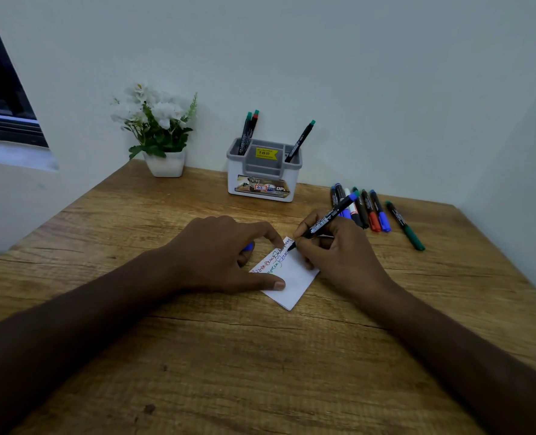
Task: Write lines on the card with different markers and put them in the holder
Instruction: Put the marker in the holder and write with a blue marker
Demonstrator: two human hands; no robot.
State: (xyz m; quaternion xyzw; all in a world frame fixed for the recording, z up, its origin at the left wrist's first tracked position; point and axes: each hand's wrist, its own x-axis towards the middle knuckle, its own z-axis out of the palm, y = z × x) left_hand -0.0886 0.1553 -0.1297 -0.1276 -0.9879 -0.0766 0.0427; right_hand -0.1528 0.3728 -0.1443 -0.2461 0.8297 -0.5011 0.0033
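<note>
The card [292, 277], a small white one, lay tilted on the wooden counter [197, 356], near its middle, with a red and black line of handwriting along its upper edge and a green and blue line under it. The left hand [226, 255] rested on the card's left side, thumb flat on the lower corner and forefinger pressing the top corner, while its curled inner fingers held a blue cap [248, 247], only partly seen. The right hand [335, 252] pinched a black marker [326, 218] with a blue end, its tip touching the card at the end of the second line; the heel of that hand sat on the card's right edge.

Behind the hands stood the holder [263, 174], a white box with a grey insert and a yellow price sticker, close to the wall. Two markers [248, 131] leaned in its left compartment and one green marker [299, 141] leaned in its right. To the right of the holder, a row of markers [362, 208] lay side by side on the counter, blue, red, black and green, with one more green marker [405, 225] lying apart at the far right. A white pot of white flowers [157, 127] stood left of the holder.
</note>
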